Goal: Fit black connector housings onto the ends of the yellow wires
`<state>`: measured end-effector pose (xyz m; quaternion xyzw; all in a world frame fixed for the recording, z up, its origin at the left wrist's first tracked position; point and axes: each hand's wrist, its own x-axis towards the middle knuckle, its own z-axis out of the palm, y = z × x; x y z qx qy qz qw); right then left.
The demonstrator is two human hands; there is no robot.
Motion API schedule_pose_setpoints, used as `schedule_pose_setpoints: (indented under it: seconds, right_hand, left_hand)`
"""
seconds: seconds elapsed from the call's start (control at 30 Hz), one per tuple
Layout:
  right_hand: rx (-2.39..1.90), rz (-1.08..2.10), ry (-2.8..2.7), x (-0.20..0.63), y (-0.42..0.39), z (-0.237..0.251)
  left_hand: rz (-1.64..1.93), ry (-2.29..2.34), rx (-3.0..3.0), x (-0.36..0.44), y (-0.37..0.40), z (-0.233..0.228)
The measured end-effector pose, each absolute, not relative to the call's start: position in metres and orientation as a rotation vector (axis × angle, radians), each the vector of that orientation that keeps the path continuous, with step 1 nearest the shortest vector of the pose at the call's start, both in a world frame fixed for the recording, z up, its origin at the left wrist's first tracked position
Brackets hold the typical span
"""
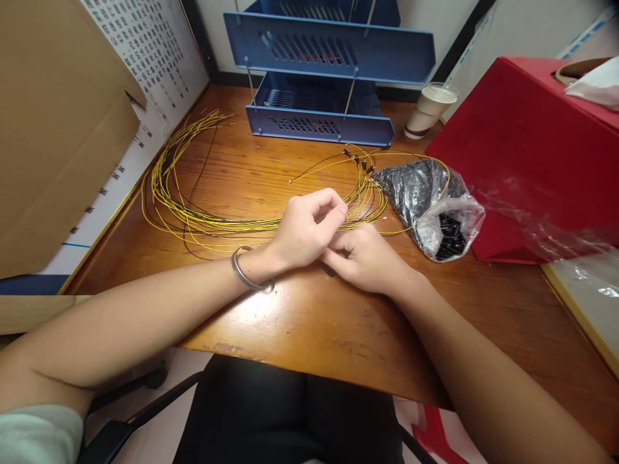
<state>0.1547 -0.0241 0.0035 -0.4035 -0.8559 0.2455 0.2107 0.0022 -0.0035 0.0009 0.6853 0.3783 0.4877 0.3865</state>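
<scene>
Above the wooden desk, my left hand (pixel 309 227) and my right hand (pixel 368 259) meet, fingertips close together. The left thumb and forefinger are pinched, and the right fingers are curled closed. Whatever lies between the fingers is hidden. A small dark piece (pixel 327 268) shows just below the right fingertips; I cannot tell whether it is held. Right behind the hands runs a loose bundle of thin yellow and black cables (pixel 217 223), several with small dark connectors (pixel 363 164) at the right end. A clear plastic bag (pixel 428 209) of small black parts lies right of the bundle.
A blue letter tray rack (pixel 329 51) stands at the back, with a paper cup (pixel 430 109) beside it. A large red box (pixel 527 161) takes up the right side. Cardboard (pixel 62 129) leans at the left. The desk's front edge runs close to my lap.
</scene>
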Motion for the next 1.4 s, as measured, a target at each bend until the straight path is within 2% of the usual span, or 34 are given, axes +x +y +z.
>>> schedule_pose_setpoints:
  seconds: [0.9, 1.4]
  right_hand:
    - [-1.026, 0.698, -2.460, 0.153, -0.030, 0.010]
    - [-1.118, 0.503, -2.537, 0.149, -0.027, 0.000]
  left_hand:
    - [1.197, 0.973, 1.899, 0.002, -0.006, 0.003]
    - [1.163, 1.046, 1.868, 0.004, -0.005, 0.002]
